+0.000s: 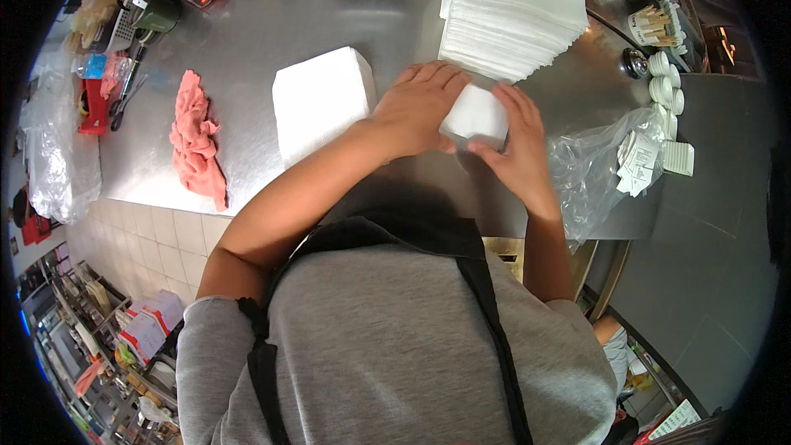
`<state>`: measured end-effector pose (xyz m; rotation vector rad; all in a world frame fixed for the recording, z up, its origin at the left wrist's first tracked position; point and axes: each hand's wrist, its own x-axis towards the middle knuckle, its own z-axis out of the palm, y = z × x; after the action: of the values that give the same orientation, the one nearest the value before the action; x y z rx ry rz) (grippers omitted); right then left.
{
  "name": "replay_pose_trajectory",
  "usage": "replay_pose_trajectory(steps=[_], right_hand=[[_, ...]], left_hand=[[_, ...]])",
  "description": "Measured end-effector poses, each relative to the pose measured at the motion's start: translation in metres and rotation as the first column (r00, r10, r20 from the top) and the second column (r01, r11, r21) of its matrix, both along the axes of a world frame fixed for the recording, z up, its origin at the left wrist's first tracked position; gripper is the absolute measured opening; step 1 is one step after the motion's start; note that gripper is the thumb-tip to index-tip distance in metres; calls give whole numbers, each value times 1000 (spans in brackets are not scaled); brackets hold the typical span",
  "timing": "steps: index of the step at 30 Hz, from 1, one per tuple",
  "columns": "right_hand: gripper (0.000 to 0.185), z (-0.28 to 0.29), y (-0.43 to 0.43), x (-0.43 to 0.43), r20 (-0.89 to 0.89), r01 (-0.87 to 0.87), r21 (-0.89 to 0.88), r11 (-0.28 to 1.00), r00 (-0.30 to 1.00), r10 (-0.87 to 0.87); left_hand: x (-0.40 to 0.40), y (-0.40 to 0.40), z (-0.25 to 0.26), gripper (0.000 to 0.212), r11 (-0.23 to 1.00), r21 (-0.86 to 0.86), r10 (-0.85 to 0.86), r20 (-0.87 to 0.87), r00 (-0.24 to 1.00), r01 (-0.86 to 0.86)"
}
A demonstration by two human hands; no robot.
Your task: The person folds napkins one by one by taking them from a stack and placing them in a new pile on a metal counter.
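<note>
Both hands are around a small white stack (476, 116), which looks like folded paper napkins, on the stainless steel table (247, 31). My left hand (423, 108) lies over its left side, fingers pointing away from me and thumb at the near edge. Along its right side rests my right hand (519, 142), with the thumb at the near corner. A larger white block-like stack (321, 102) stands just left of my left hand, partly behind the forearm. Beyond the hands a tall, fanned pile of white sheets (513, 18) reaches to the far edge of view.
A crumpled pink cloth (196, 139) lies on the left, with scissors (117, 112) and a clear plastic bag (55, 142) further left. At the right are another plastic bag (578, 167), paper slips (638, 162), small white cups (661, 91) and a call bell (634, 63).
</note>
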<state>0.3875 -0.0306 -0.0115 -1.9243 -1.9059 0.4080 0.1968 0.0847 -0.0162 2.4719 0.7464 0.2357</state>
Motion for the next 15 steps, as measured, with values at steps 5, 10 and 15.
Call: replay_pose_trajectory(steps=[5, 10, 15], right_hand=[[98, -11, 21, -13, 143, -24, -20, 1000, 989, 26], [94, -21, 27, -11, 201, -18, -159, 987, 978, 50], [93, -19, 21, -12, 206, -44, -172, 984, 975, 79]], left_hand=[[16, 4, -11, 101, 986, 124, -89, -166, 982, 111], [24, 12, -19, 89, 982, 84, -132, -329, 935, 168], [20, 11, -20, 84, 984, 19, -162, -313, 936, 177]])
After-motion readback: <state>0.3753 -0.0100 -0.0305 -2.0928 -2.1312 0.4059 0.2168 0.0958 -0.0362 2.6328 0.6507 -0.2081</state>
